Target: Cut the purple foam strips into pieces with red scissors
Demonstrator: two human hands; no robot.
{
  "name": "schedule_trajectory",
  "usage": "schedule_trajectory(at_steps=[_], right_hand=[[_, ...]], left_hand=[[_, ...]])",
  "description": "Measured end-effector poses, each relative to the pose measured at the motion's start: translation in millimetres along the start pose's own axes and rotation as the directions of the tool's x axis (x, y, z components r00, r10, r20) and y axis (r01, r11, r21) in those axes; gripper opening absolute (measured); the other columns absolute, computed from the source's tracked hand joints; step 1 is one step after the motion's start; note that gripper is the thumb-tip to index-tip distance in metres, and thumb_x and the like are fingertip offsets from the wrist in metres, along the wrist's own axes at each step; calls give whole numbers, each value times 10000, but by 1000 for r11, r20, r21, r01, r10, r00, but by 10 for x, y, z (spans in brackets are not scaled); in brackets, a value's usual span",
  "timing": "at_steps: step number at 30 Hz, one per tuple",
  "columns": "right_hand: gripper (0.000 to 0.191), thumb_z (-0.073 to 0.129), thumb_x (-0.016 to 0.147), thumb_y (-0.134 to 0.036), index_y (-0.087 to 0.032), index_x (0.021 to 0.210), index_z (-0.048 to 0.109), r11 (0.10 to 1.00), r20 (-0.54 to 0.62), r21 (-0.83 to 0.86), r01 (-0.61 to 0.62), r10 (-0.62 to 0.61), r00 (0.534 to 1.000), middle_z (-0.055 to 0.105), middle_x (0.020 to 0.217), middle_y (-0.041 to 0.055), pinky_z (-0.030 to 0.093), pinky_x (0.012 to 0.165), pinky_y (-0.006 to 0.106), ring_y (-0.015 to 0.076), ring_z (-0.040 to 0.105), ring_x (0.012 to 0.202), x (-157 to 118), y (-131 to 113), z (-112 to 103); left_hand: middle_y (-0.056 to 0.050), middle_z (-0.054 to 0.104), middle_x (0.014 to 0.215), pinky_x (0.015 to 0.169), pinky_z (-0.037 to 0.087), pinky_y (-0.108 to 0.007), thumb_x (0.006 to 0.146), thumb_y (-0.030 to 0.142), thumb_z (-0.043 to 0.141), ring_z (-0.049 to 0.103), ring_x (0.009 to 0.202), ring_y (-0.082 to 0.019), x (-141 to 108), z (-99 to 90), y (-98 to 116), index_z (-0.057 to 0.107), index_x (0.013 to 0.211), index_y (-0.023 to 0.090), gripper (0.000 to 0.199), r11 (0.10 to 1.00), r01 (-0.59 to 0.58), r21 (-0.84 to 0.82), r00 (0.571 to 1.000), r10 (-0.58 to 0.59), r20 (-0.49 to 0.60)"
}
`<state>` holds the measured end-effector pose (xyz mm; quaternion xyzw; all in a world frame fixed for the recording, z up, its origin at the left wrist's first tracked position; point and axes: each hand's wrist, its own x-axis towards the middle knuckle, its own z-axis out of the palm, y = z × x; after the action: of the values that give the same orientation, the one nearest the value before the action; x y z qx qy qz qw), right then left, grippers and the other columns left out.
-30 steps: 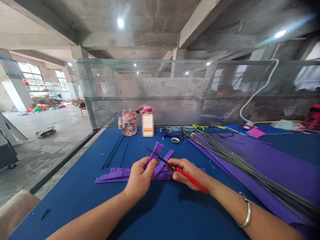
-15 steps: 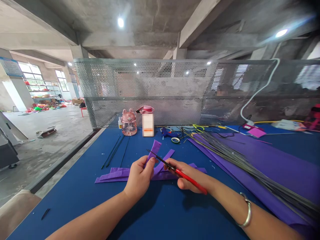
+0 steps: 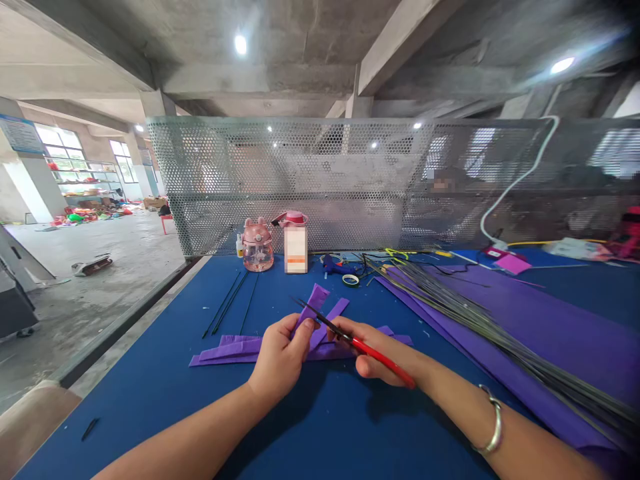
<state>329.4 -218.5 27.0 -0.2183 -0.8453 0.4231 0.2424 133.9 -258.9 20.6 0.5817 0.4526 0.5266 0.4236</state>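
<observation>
My left hand [image 3: 283,353] pinches a folded purple crepe paper strip [image 3: 317,298] between thumb and fingers, its top end sticking up. Red-handled scissors [image 3: 385,363] are gripped in my right hand [image 3: 373,350]. Their dark blades point up and left and lie across the strip just above my left fingertips. I cannot tell whether the paper is cut there. Below my hands, more purple strips [image 3: 225,353] lie flat on the blue table [image 3: 320,427], partly hidden by my left hand. A silver bangle circles my right wrist.
Thin dark stems [image 3: 230,303] lie to the left. Behind stand a pink bottle [image 3: 259,247] and a second bottle [image 3: 296,250], near a blue glue gun [image 3: 337,265] and a tape roll [image 3: 351,281]. A wire bundle [image 3: 480,327] rests on purple sheets [image 3: 560,313] at right. Perforated panels [image 3: 300,173] close the back.
The upper end of the strip has tilted slightly to the right and down. The scissor blades have shifted a little, with the tips now visibly apart. Both hands stay nearly in place.
</observation>
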Motion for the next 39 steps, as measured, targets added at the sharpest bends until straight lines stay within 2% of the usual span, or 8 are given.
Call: schedule_trajectory(at_steps=[10,19,25,31,36,39], right_hand=[[733,443,658,-801,-159,998,537,1000,-38,0,-9,9,999,474,811,28,390,615,246,147,405,693,8,13,19],[634,426,719,-764,-150,854,510,998,-51,-46,-34,32,998,343,651,-36,232,483,216,97,256,563,28,-54,-1],[589,441,760,-718,-143,856,524,997,-59,-63,-47,43,997,348,639,-40,233,478,212,90,259,549,32,-91,-10],[544,426,810,-669,-139,872,532,992,-60,-114,-63,56,997,378,664,-25,250,503,224,102,288,573,9,-36,-26],[499,427,830,-643,-153,880,507,993,-63,-111,-46,39,997,380,676,-27,259,513,224,101,295,579,48,36,4],[508,408,829,-656,-156,841,495,995,-89,-95,-30,21,996,376,675,-26,261,504,221,100,302,577,138,34,22]], left_hand=[[70,355,465,428,233,-193,838,451,477,281,445,-64,9,-2,-16,555,712,151,334,1000,2,16,1000,-2,27],[73,363,463,431,241,-189,839,453,474,288,443,-62,10,-3,4,576,745,142,341,1000,-1,20,1000,1,3],[81,345,451,417,227,-189,832,480,476,286,428,-63,7,0,-7,590,811,139,361,999,40,-34,999,-40,14],[61,421,473,444,278,-194,832,472,476,355,442,-70,7,7,-12,570,782,144,345,998,47,-38,998,-46,31],[71,375,456,431,248,-195,823,479,483,306,429,-64,12,10,-37,586,778,139,358,999,38,-39,999,-37,6],[77,346,450,419,226,-198,816,502,469,278,421,-66,139,-37,-48,582,783,137,383,997,12,-74,1000,-14,-16]])
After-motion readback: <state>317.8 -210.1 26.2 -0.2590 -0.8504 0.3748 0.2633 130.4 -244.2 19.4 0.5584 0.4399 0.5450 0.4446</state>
